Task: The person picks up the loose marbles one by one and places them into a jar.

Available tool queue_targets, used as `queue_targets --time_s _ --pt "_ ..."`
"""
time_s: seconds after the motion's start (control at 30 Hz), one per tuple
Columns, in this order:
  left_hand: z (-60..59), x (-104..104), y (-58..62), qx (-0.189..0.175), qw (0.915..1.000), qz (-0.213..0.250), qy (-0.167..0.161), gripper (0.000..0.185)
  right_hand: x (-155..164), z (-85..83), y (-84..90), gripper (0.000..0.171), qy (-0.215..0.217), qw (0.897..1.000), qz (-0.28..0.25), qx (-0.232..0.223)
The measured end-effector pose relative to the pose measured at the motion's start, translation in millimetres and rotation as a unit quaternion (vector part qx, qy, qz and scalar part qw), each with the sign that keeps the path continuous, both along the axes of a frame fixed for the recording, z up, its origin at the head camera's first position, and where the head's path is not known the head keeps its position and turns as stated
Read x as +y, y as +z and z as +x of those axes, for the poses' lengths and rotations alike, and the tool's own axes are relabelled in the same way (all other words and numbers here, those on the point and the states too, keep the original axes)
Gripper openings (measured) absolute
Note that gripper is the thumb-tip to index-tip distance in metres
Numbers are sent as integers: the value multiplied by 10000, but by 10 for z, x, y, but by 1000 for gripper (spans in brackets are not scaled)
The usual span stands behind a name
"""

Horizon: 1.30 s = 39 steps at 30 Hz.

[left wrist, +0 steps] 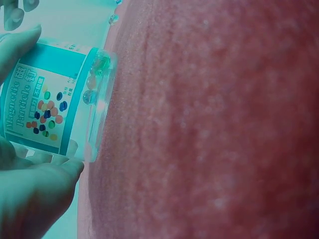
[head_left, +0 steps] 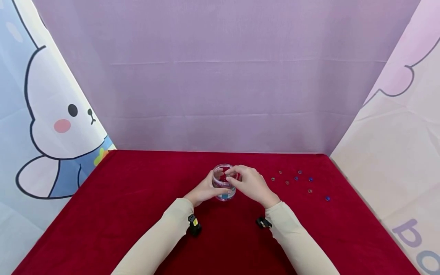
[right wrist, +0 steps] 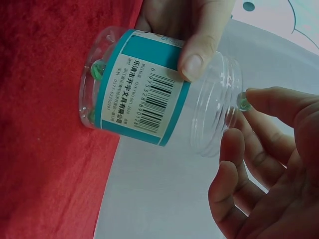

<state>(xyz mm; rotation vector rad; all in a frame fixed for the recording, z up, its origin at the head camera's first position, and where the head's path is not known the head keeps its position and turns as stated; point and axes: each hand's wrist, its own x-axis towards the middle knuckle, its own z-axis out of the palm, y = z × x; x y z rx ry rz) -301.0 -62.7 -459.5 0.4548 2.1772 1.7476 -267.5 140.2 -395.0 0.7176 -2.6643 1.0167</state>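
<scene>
My left hand (head_left: 203, 190) grips a clear plastic jar (head_left: 225, 196), its fingers and thumb round the sides. A teal and white label (left wrist: 42, 99) reading "Magnetic Particle" wraps the jar. At the jar's open mouth, my right hand (head_left: 252, 184) pinches a small, round green magnet (right wrist: 244, 103) between thumb and finger, as the right wrist view shows. Several glassy magnets (left wrist: 90, 96) lie at the jar's bottom, among them a green one (right wrist: 96, 70). Part of the jar's rim is behind the right fingers in the head view.
Several small magnets, blue (head_left: 327, 198) and brownish (head_left: 310, 191), lie scattered on the red cloth (head_left: 103, 214) right of the jar. A lilac curtain (head_left: 220, 84) stands behind the table, with printed cloth panels (head_left: 62, 99) at both sides.
</scene>
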Motion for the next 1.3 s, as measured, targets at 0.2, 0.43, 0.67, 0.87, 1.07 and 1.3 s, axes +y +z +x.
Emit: queue_targets --time_s 0.2,0.43,0.67,0.87,1.07,1.3 --pt "-1 6 -3 17 10000 81 12 96 -18 -2 -17 22 30 9999 27 115" --pt "0 5 -16 45 10000 68 30 95 1 15 -9 19 20 10000 -8 46" --pt "-5 -4 -25 73 9999 71 -13 92 48 39 2 20 7 10000 14 -53" --pt "-13 -7 -31 51 10000 49 3 94 112 51 21 20 -18 10000 2 -24" --pt "-13 -9 -21 72 10000 -52 15 97 192 47 16 19 -52 9999 74 98" --pt "-17 -9 -23 61 9999 -116 65 97 312 67 19 20 -189 9994 233 176"
